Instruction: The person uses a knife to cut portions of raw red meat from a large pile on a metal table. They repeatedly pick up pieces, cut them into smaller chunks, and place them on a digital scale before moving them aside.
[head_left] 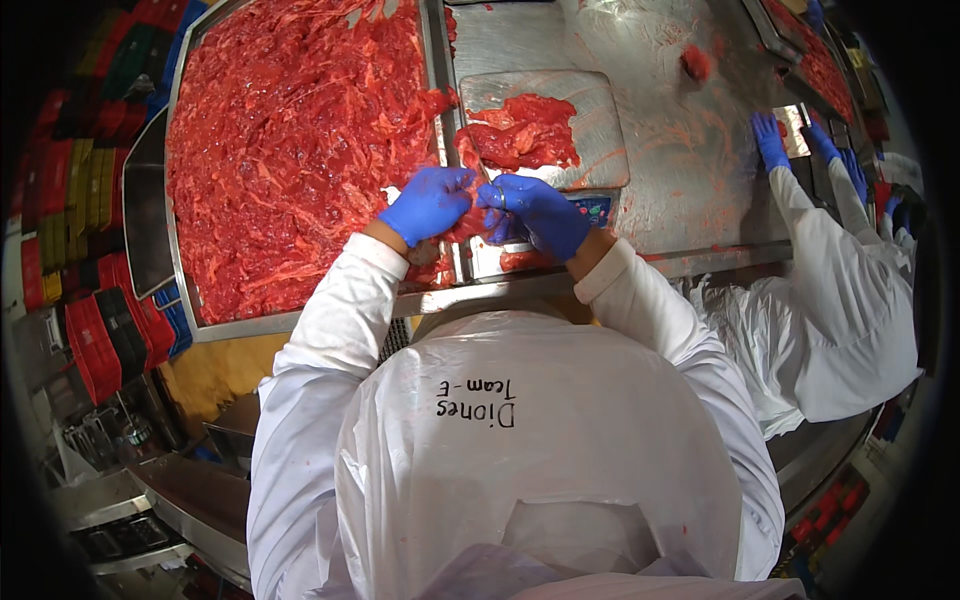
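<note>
My left hand (430, 205), in a blue glove, is closed on one side of a small piece of raw meat (466, 225) over the tray's right rim. My right hand (545, 215), also gloved in blue, pinches at the other side of that piece, close to the left. A small ring-like shape shows at its fingers, too small to make out. Just beyond my right hand, a larger piece of red meat (525, 132) lies on the steel platform of a weighing scale (600, 150). Left of my hands, a wide steel tray (250, 325) is filled with raw meat strips.
A scrap of meat (696, 64) sits on the smeared steel table (690, 150). To the right, a co-worker's gloved hand (770, 142) rests near a shiny flat object (793, 132). Stacked coloured crates (110, 325) stand at the left. Another meat tray (815, 60) is at the far right.
</note>
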